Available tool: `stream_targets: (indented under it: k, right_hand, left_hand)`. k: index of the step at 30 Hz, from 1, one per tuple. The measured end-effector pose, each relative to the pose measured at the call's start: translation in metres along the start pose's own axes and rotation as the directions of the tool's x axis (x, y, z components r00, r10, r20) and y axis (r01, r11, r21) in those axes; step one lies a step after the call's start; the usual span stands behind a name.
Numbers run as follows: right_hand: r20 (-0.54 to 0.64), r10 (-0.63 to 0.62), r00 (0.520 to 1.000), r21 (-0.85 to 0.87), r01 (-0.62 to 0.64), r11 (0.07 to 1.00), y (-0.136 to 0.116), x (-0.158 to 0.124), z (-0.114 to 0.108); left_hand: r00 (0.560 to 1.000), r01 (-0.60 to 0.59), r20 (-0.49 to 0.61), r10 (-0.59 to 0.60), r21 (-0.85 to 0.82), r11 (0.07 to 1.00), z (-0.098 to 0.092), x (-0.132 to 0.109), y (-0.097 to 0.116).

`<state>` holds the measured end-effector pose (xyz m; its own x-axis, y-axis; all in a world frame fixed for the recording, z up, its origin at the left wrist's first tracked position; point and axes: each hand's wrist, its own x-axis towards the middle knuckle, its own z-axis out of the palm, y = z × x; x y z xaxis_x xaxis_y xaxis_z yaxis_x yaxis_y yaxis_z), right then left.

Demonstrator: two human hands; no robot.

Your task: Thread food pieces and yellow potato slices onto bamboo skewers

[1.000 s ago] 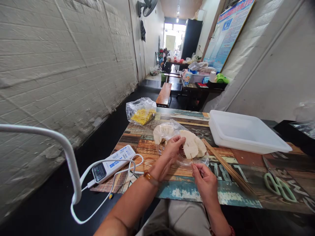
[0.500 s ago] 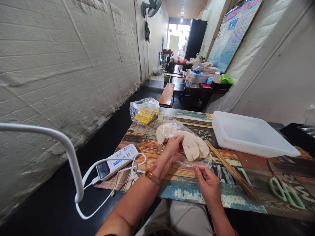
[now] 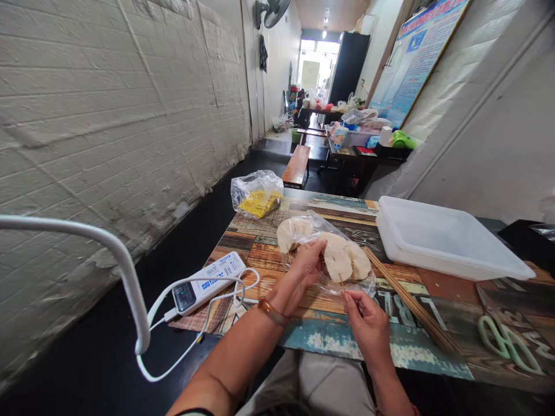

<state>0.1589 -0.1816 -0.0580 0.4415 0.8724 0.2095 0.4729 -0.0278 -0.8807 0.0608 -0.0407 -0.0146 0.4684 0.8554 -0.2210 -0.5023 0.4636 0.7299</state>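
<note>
My left hand (image 3: 309,264) is closed on the edge of a thin, pale, flat food slice (image 3: 339,264); I cannot tell exactly what food it is. A thin wooden skewer (image 3: 341,284) sticks out of the slice's lower edge. Its end is pinched between the thumb and fingers of my right hand (image 3: 367,319). Under and behind the hands, more pale slices (image 3: 291,232) lie in and on a clear plastic bag (image 3: 318,218). To the right, a bundle of wooden skewers (image 3: 410,297) lies slantwise on the table.
A white plastic tub (image 3: 451,271) stands at the table's right, with green-handled scissors (image 3: 505,341) in front. A bag with yellow packets (image 3: 259,202) sits at the far left corner. A white power bank (image 3: 210,283) with a cable lies left on the patterned table (image 3: 303,332).
Both hands keep their hold on the slice and the skewer. The slice has turned slightly in my fingers. The whole view has shifted a little.
</note>
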Motion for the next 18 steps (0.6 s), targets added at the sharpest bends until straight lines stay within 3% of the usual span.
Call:
stream_targets:
  k: [18]
  right_hand:
    - [-0.027,0.019,0.999,0.107,-0.016,0.994,-0.0018,0.0048,0.0086]
  left_hand:
    - [1.0,0.009,-0.028,-0.009,-0.002,1.0,0.0057,-0.0057,0.0025]
